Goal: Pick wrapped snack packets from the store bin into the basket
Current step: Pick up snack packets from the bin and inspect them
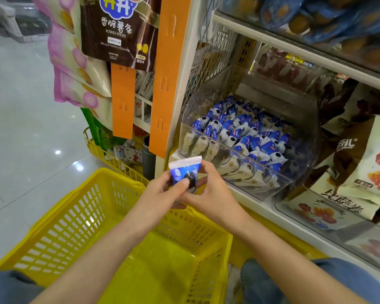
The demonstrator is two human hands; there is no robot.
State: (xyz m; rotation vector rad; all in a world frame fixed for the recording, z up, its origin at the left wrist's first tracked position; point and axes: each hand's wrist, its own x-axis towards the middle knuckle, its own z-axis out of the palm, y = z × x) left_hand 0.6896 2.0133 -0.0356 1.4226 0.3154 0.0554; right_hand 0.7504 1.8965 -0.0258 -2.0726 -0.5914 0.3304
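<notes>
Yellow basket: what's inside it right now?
No packets show on the visible floor of the yellow basket. The blue snack packet is over its far rim, pinched by the left hand and right hand. The forearms cover strips of floor, unseen.

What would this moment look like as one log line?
hands: left hand and right hand pinch blue packet | place: above far rim of yellow basket | clear bin: many packets | step: drop pending

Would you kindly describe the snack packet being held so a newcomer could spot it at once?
Start at the yellow basket in the foreground. Above its far rim, the left hand and right hand pinch one blue-and-white snack packet. Unlike its lookalikes in the clear bin, it is held alone.
</notes>
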